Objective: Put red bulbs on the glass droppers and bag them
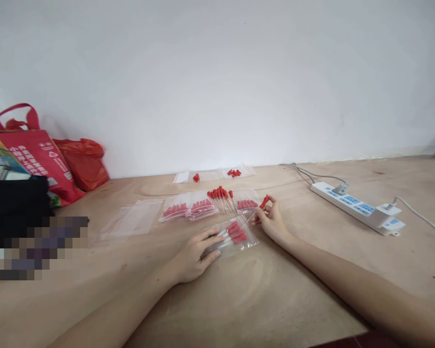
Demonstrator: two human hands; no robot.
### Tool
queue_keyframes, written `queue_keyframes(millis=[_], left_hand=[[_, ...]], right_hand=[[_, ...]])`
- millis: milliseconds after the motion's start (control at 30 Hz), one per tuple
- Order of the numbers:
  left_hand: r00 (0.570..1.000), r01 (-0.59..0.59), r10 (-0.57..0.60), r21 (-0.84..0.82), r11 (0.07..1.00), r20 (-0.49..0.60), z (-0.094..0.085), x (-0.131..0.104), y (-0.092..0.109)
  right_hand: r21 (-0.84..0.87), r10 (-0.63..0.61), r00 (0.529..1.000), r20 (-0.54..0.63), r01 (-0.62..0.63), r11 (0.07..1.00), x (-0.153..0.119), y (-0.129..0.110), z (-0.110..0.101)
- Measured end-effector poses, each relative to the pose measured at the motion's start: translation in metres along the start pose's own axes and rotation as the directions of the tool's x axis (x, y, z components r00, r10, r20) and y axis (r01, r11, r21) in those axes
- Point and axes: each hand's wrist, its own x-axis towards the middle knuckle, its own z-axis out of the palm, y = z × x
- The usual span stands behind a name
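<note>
A clear zip bag (250,239) with several red-capped droppers inside lies at the front middle. My left hand (199,253) is closed on the bag's left end, fingers over the dropper stems. Just right of the bag's opening, my right hand (271,220) pinches one red-capped dropper (264,202), its thin stem pointing down-left toward the bag. Loose droppers (219,194) lie fanned out behind the bag. Filled bags (176,210) rest left of them, and another filled bag (247,204) is close to my right hand.
Flat unfilled bags (137,217) lie at the left. Bags with red caps and clear stems (217,175) are by the wall. A power strip (351,205) with cables stands right; a red shopping bag (39,159) and red plastic bag (85,164) stand left.
</note>
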Motion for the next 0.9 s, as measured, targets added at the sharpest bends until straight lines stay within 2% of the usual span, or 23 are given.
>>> queue_keyframes(millis=[200,367,700,800,900], left_hand=[[1.000,0.013,-0.013,0.008,1.000,0.010,-0.001,0.000,0.000],[1.000,0.022,-0.022,0.009,1.000,0.008,0.000,-0.001,0.000],[1.000,0.003,-0.003,-0.006,1.000,-0.004,-0.002,0.000,0.001],[1.000,-0.005,0.005,-0.026,1.000,-0.018,-0.003,0.000,0.002],[1.000,0.003,-0.004,-0.034,0.999,-0.024,-0.003,0.000,0.002]], right_hand=[[-0.016,0.049,0.995,0.086,-0.048,0.999,-0.004,0.002,-0.004],[0.054,0.078,0.996,0.036,-0.080,0.995,-0.005,-0.002,-0.002],[0.199,0.323,0.944,0.063,-0.329,0.923,-0.016,-0.014,0.007],[0.177,0.383,0.920,0.084,-0.392,0.903,-0.016,-0.014,0.006],[0.071,0.379,0.915,0.139,-0.391,0.918,-0.015,-0.013,0.003]])
